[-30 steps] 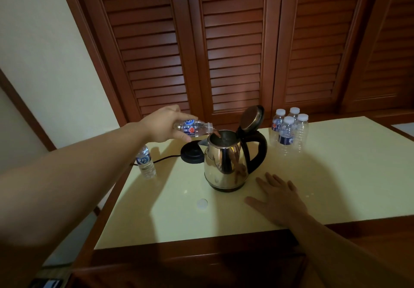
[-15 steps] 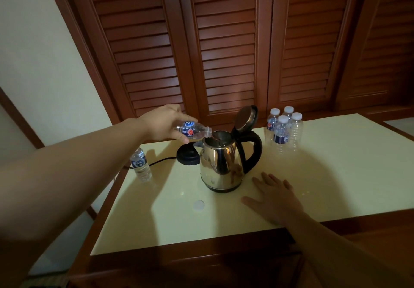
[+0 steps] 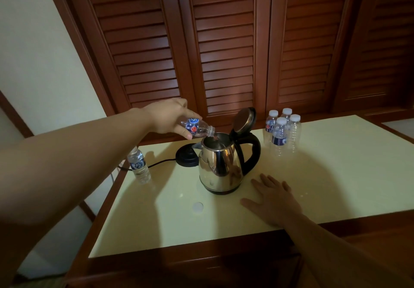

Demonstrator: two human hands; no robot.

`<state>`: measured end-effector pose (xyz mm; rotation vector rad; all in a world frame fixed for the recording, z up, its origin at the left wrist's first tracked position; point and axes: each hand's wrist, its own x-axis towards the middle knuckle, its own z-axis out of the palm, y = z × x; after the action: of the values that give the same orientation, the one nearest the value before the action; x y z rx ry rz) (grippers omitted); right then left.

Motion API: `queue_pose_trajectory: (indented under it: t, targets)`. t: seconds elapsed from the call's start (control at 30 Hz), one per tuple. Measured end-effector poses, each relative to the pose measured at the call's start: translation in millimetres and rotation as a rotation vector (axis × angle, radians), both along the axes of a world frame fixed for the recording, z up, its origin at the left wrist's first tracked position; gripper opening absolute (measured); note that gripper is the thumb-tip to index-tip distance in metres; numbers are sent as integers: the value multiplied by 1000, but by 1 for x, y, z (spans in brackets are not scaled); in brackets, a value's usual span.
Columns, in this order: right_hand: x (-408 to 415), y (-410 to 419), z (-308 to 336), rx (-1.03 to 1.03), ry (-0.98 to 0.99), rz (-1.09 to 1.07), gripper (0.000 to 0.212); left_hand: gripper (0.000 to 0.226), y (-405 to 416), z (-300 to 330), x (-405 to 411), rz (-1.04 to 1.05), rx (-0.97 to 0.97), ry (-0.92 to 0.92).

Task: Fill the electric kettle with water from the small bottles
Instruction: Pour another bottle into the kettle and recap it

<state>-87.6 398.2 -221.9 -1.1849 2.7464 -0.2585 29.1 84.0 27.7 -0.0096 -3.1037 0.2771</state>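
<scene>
A capless bottle [image 3: 139, 166] stands upright at the table's [image 3: 336, 175] left edge. The left hand [image 3: 170, 117] grips a tilted bottle [image 3: 197, 128], its mouth over the open kettle [image 3: 220, 164]. The kettle base [image 3: 187, 157] sits just left of and behind the kettle. The right hand [image 3: 274, 200] rests flat, fingers straight, on the table near right of the kettle. Four capped bottles [image 3: 281, 131] stand far right.

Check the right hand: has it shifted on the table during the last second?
No. The right hand lies flat on the table, in the same spot beside the kettle; only the camera moved.
</scene>
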Motion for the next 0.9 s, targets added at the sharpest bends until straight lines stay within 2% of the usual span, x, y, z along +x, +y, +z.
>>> queue_pose_trajectory:
  t: [0.23, 0.6, 0.9]
  targets:
    - [-1, 0, -4, -17, 1, -6, 95, 76, 5, 9, -9, -4, -98, -35]
    - [0, 0, -4, -21, -5, -13, 97, 74, 17, 19, -14, -45, -223, -79]
    - [1, 1, -2, -21, -21, -24, 95, 78, 8, -14, -5, 7, -214, 26]
